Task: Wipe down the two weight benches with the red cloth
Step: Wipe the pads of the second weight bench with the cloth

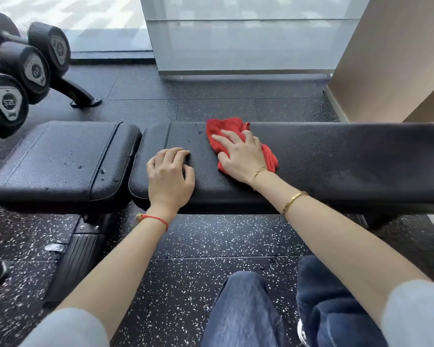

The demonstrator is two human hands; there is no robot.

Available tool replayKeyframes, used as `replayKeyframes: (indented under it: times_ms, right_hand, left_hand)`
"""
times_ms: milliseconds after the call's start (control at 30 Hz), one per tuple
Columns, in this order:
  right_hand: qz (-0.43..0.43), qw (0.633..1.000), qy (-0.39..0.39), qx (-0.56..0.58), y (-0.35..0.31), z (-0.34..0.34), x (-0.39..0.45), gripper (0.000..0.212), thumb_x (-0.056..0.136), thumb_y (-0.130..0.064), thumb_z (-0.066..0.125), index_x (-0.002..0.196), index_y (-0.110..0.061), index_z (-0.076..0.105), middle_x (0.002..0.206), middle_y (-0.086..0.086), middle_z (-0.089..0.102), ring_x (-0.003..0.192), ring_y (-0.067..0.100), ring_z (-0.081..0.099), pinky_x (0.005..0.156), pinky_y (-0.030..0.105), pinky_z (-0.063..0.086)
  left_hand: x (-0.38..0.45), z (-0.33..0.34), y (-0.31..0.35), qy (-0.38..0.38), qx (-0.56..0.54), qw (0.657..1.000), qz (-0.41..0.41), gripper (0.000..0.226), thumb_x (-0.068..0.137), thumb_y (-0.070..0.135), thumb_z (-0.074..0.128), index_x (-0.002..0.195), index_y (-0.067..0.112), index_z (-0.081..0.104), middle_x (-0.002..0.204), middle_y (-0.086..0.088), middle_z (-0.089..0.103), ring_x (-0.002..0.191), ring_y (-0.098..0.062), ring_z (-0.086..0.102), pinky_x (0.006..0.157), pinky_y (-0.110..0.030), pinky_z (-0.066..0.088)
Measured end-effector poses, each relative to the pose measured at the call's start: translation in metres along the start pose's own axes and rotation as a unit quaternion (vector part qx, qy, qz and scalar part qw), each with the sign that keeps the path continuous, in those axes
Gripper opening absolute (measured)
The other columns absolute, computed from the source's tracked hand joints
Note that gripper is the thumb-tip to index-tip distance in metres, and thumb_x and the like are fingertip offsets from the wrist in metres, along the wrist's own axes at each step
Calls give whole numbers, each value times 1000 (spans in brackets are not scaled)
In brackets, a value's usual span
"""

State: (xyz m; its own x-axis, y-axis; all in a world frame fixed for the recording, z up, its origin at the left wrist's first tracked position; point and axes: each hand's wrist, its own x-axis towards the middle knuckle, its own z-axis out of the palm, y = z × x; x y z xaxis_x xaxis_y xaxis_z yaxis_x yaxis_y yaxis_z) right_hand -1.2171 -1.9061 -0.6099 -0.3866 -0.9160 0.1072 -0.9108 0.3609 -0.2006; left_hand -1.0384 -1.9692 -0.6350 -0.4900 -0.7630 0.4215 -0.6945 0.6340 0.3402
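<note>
Across the middle of the view runs the weight bench: long back pad (336, 156) on the right, shorter seat pad (60, 156) on the left, narrow gap between them. Only this one bench in sight; second not visible. Speckled rubber floor (211, 241) near and far, glass panel (236, 33) far side, dumbbell rack (23, 68) far left. Right hand (241, 154) flat, fingers spread, pressing the red cloth (226, 128) onto the back pad toward its left end. Left hand (169, 174) rests on the same pad just left of the cloth, fingers loosely curled, holding nothing. Droplets (95, 169) dot the seat pad, a few just left of the cloth, so the left part looks unwiped.

Risks: cloth is bunched, could slide out from under the palm or miss spots; left hand sits in the wipe path leftward and must lift. Dumbbell heads overhang near the seat pad's far left, tight for knuckles.
</note>
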Motion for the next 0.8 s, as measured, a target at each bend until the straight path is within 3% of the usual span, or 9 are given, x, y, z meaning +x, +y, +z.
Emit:
replayKeyframes:
  times_ms: [167, 400, 500, 667, 800]
  right_hand:
    - [-63, 998, -1, -6, 7, -3, -29, 52, 92, -41, 43, 144, -45, 37, 154, -18, 33, 132, 29, 31, 111, 42, 22]
    - [31, 999, -5, 17, 10, -2, 17, 49, 94, -42, 38, 143, -45, 38, 155, -17, 31, 138, 30, 25, 114, 42, 16]
    - [33, 999, -24, 16, -6, 2, 57, 50, 94, -43, 35, 144, -45, 36, 155, -16, 30, 139, 32, 24, 114, 43, 16]
    - [-89, 994, -58, 13, -51, 10, 77, 49, 95, -40, 35, 144, -45, 37, 155, -16, 31, 139, 33, 26, 114, 44, 19]
    - [-196, 979, -44, 22, -27, 10, 40, 53, 91, -39, 35, 143, -44, 39, 153, -16, 35, 134, 30, 30, 110, 44, 23]
  left_hand:
    - [-1, -1, -1, -11, 1, 1000, -1, 36, 86, 25, 48, 117, 18, 65, 125, 1, 63, 123, -24, 51, 106, -45, 36]
    - [-1, 1, -1, -4, 6, 1000, -9, 37, 85, 26, 47, 117, 20, 64, 124, 3, 63, 121, -24, 52, 107, -43, 35]
    - [0, 4, -2, 7, 3, 1000, -6, 38, 85, 27, 45, 117, 20, 65, 124, 3, 63, 121, -22, 52, 108, -43, 35]
    - [2, 3, -3, 10, 3, 1000, -6, 38, 84, 26, 43, 113, 16, 66, 122, 0, 65, 120, -25, 54, 106, -43, 36]
    - [1, 3, -3, 13, 3, 1000, -12, 33, 83, 24, 45, 108, 15, 64, 117, -2, 65, 118, -26, 54, 105, -43, 36]
